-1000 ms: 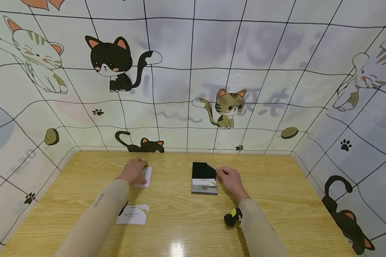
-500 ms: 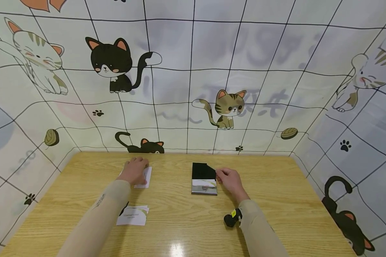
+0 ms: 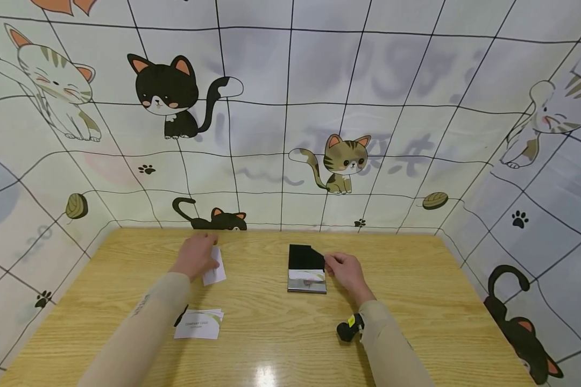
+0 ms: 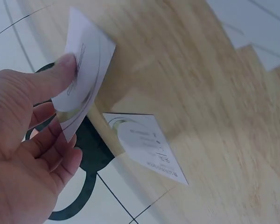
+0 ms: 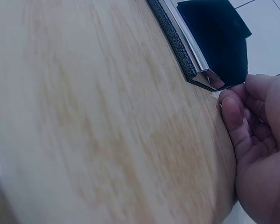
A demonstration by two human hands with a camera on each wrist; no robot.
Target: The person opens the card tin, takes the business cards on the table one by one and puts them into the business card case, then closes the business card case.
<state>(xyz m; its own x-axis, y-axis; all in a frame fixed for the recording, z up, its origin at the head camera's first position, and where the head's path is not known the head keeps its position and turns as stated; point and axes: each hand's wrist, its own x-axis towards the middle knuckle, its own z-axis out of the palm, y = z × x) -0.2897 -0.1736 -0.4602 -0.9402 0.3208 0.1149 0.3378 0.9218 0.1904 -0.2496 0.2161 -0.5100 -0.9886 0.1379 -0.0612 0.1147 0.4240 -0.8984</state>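
Note:
Between thumb and fingers, my left hand (image 3: pixel 197 253) pinches a white business card (image 4: pixel 86 63), seen bent and raised over the table in the left wrist view. A second business card (image 4: pixel 147 144) lies close by on the wood, its print facing up. At the middle of the table is a business card holder (image 3: pixel 307 286), unfolded, with a silver metal part, a black flap (image 3: pixel 300 257) and a card (image 3: pixel 306 274) showing inside. My right hand (image 3: pixel 347 273) pinches the right edge of that flap, its thumb and forefinger at the edge in the right wrist view.
A small stack of white business cards (image 3: pixel 197 325) lies nearer on the left, by the left forearm. A black wrist camera (image 3: pixel 349 328) sits at the right sleeve. A cat-patterned cloth (image 3: pixel 271 123) walls in the table's (image 3: pixel 266 312) back and sides.
My left hand has shifted slightly left and lifted, uncovering more of the card beneath it. The right hand and the card holder have stayed put.

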